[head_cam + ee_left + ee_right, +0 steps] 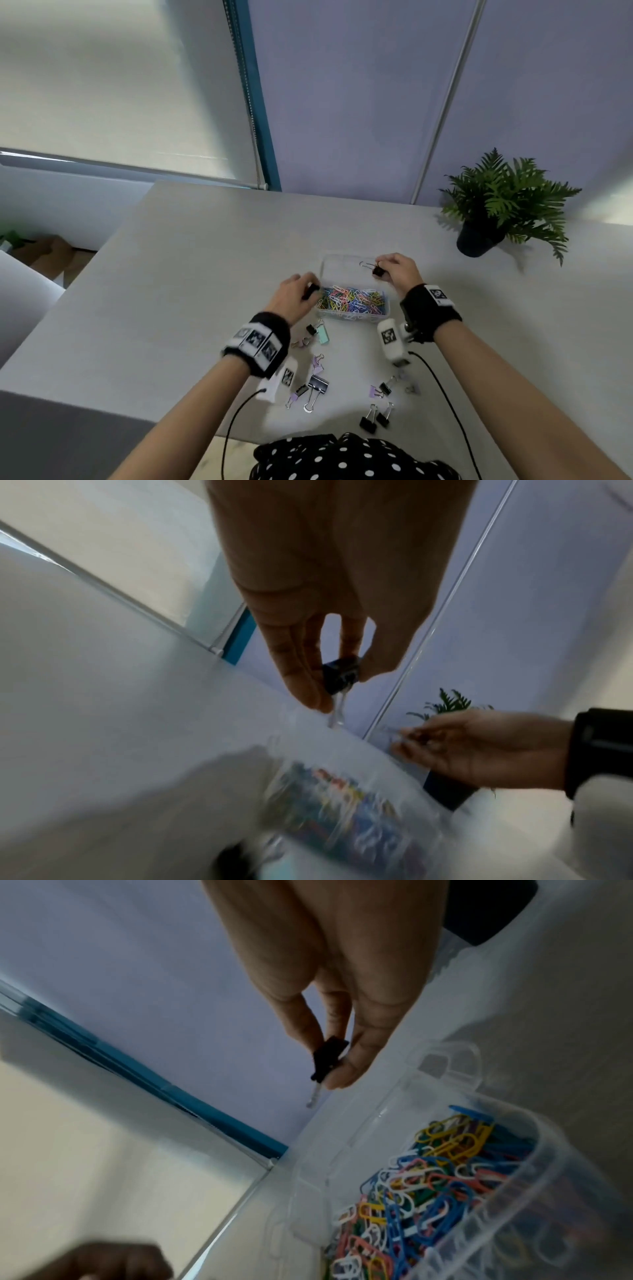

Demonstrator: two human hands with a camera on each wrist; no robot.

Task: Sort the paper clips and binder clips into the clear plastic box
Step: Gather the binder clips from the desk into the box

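Black binder clips pinched, both hands [400, 270] | over clear box [323, 270] rim

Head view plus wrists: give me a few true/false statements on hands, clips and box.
1. The right hand pinches a black binder clip over the clear box. True.
2. The left hand is empty. False: it pinches a small black clip.
3. The coloured paper clips fill the box's near compartment. True.
4. Every binder clip is already boxed. False: several, including a mint one, lie on the table.
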